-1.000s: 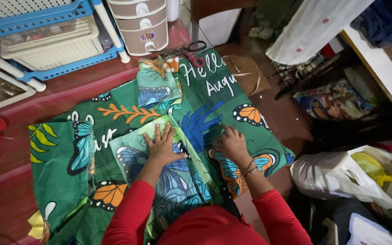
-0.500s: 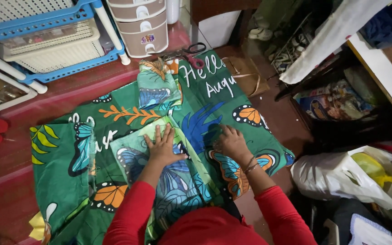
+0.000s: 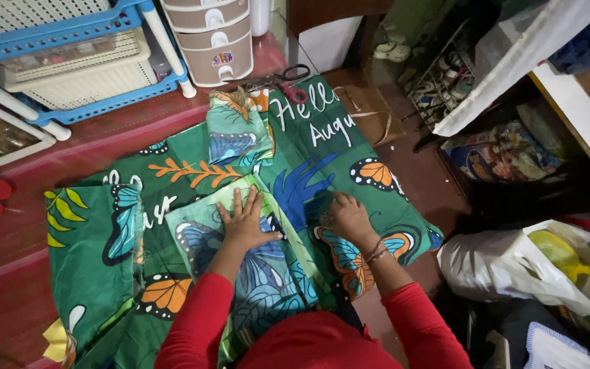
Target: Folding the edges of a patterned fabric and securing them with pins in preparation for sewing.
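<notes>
Green printed fabric (image 3: 172, 205), patterned with butterflies and leaves, lies spread on the floor (image 3: 29, 273) across the middle of the frame, with a lighter folded panel on top near the centre. It looks soft, thin and light, likely to wrinkle and slide on itself, so the folded edges and corners seem the best places to take hold. At upper left stand a blue rack (image 3: 69, 41) holding a cream basket (image 3: 76, 75), with a small drawer unit (image 3: 216, 37) beside it. The left hand (image 3: 244, 222) lies flat and open, fingers spread, pressing the folded panel and gripping nothing. The right hand (image 3: 348, 217) rests curled on the cloth just beside it; whether it pinches a fold I cannot tell. Scissors (image 3: 288, 78) lie on the fabric's top edge. At lower right a white plastic bag (image 3: 527, 273) crowds the cloth's corner.
</notes>
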